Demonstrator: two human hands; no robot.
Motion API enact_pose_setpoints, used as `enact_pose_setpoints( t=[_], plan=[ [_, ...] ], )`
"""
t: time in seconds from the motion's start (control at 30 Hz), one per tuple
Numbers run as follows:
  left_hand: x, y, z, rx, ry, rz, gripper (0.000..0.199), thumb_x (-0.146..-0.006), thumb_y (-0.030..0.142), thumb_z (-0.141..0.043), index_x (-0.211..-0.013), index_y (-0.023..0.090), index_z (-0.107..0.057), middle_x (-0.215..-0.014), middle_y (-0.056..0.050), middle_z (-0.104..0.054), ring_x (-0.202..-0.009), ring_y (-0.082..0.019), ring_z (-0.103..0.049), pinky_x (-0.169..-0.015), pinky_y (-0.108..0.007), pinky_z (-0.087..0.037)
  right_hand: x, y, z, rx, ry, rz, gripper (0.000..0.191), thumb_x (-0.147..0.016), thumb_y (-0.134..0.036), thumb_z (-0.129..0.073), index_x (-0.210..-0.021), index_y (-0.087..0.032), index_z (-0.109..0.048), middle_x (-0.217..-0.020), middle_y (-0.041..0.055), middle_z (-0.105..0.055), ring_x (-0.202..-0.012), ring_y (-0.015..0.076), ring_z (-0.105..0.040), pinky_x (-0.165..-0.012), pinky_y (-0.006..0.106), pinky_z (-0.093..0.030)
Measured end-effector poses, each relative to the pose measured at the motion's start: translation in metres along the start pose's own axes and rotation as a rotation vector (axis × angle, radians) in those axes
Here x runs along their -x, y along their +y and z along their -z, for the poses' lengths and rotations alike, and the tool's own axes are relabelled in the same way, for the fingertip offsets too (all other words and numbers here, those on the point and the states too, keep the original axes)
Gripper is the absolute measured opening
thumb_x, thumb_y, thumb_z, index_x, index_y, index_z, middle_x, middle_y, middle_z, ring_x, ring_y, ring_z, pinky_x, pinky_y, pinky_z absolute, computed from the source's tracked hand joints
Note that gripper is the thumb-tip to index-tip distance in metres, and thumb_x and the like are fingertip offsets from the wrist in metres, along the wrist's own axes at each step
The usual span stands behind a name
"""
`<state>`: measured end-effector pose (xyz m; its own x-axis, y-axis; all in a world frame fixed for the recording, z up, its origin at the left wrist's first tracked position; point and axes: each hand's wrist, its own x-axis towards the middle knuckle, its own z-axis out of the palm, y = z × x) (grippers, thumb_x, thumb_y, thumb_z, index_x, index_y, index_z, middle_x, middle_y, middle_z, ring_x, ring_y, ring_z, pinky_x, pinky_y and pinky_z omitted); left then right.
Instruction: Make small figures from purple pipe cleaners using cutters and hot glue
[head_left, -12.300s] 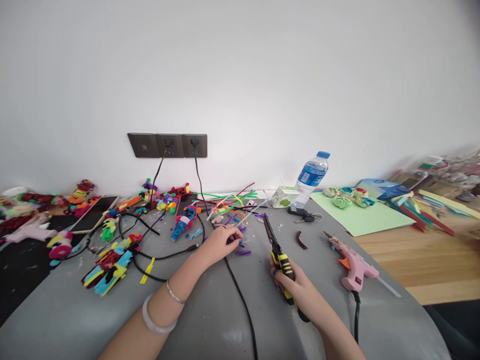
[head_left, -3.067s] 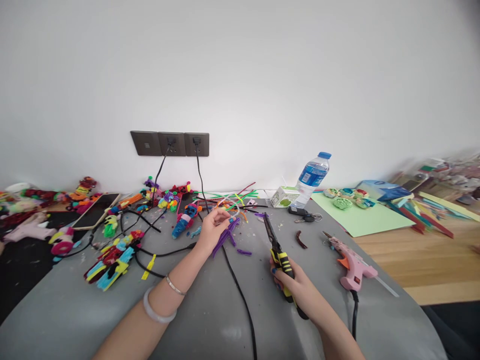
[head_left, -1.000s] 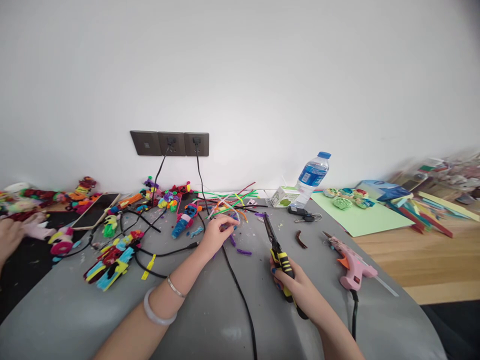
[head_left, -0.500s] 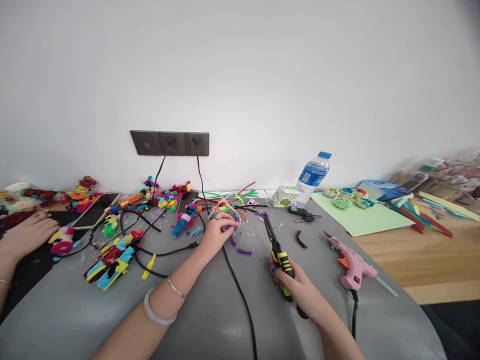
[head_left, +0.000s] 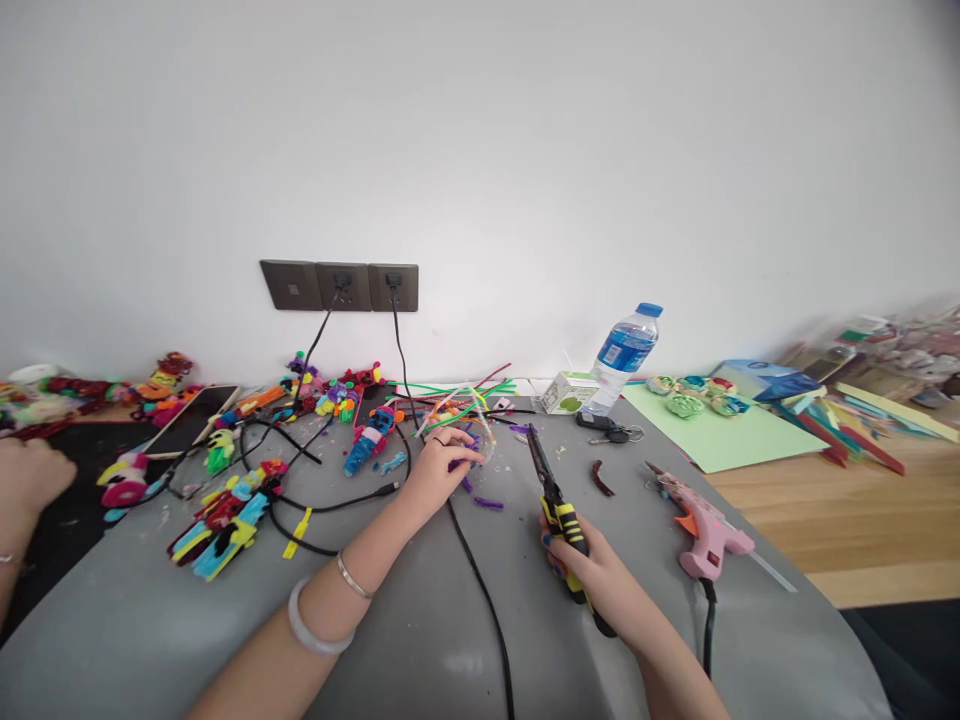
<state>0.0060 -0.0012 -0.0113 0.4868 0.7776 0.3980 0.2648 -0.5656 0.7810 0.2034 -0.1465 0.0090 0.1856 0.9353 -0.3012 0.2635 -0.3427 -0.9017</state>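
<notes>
My left hand [head_left: 441,463] is closed in a pinch, its fingertips on a thin white pipe cleaner [head_left: 489,428] that curves up from them, blurred by motion. Behind it lies a pile of pipe cleaners [head_left: 491,390] in green, orange, red and white. Short purple pieces [head_left: 489,504] are scattered beside the fingers. In my right hand [head_left: 589,570] are long-nose pliers [head_left: 559,507] with yellow and black handles, their dark jaws pointing forward and looking closed. Left of my left hand rests a blue and red pipe-cleaner figure [head_left: 367,440].
At the far left is another person's hand [head_left: 34,475]. Several pipe-cleaner figures [head_left: 232,515] and black cables [head_left: 480,570] cover the left and middle. To the right stand a water bottle [head_left: 626,350], a small carton [head_left: 568,392], keys [head_left: 611,430] and a pink glue gun [head_left: 709,535].
The white pipe cleaner in my left hand has swung right and upward, while that hand barely shifts. The other person's hand has drawn back left from the figures. My right hand stays put.
</notes>
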Motion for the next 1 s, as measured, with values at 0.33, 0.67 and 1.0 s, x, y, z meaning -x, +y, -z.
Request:
enact_pose_setpoints(
  t=[0.33,0.67,1.0],
  plan=[
    [0.000,0.006,0.002,0.038,0.071,-0.015,0.028,-0.082,0.008,-0.054,-0.088,0.022,-0.077,-0.100,-0.008,-0.059,-0.093,-0.020,-0.059,-0.070,-0.029,-0.052,0.001,0.004,0.000,-0.014,0.010,0.021,0.030,-0.068,-0.038,-0.056,-0.092,-0.019,-0.056,-0.066,-0.0024,-0.052,-0.060,0.0155,-0.049,-0.058,0.027,-0.040],
    [-0.001,0.014,0.006,0.068,0.239,-0.014,0.017,-0.083,0.010,-0.054,-0.087,0.019,-0.068,-0.088,-0.004,-0.066,-0.076,-0.015,-0.060,-0.062,-0.023,-0.044,0.001,0.000,0.000,-0.015,0.000,0.020,0.029,-0.068,-0.037,-0.056,-0.091,-0.019,-0.055,-0.066,-0.0023,-0.052,-0.059,0.0150,-0.049,-0.057,0.027,-0.040],
    [-0.003,0.015,0.008,0.217,0.384,0.051,0.008,-0.083,0.016,-0.053,-0.086,0.019,-0.060,-0.087,-0.004,-0.064,-0.079,-0.016,-0.061,-0.066,-0.023,-0.048,-0.001,0.004,0.000,-0.009,0.007,0.012,0.032,-0.067,-0.039,-0.056,-0.092,-0.019,-0.056,-0.066,-0.0025,-0.052,-0.059,0.0150,-0.048,-0.056,0.027,-0.039]
  ],
)
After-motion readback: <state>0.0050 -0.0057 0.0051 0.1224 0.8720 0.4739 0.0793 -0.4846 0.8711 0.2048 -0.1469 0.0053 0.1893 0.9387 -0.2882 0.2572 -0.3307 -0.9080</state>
